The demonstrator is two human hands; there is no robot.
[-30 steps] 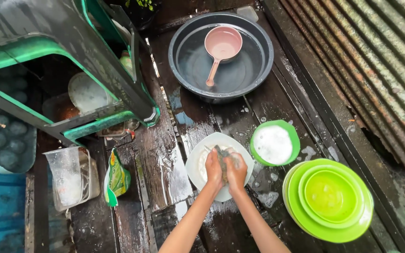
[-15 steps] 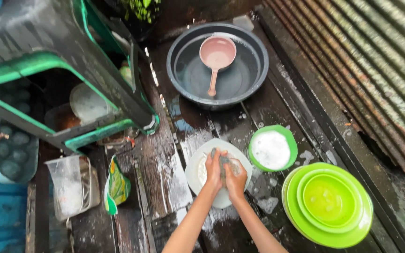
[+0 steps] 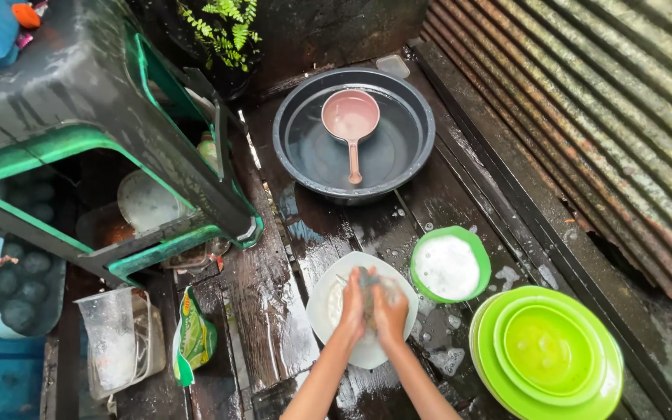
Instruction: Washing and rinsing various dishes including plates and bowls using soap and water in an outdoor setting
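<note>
A white plate (image 3: 332, 330) lies on the wet dark wooden floor, covered in suds. Over its middle my left hand (image 3: 354, 309) and my right hand (image 3: 390, 311) are pressed together around a grey-green scrubbing sponge (image 3: 367, 281), whose top sticks out above my fingers. Just right of the plate stands a small green bowl (image 3: 450, 266) full of white foam. Further right is a stack of lime-green plates and bowls (image 3: 546, 354).
A dark round basin (image 3: 353, 144) of water holds a pink dipper (image 3: 349, 120) at the back. A green and black plastic stool (image 3: 110, 140) stands at left, with a clear jug (image 3: 114, 334) and a green sachet (image 3: 194, 323) below it. Rusty corrugated sheeting (image 3: 600, 117) borders the right.
My hands stay on the sponge over the plate and shift slightly as they rub. The view has tilted up, so everything sits lower in the picture.
</note>
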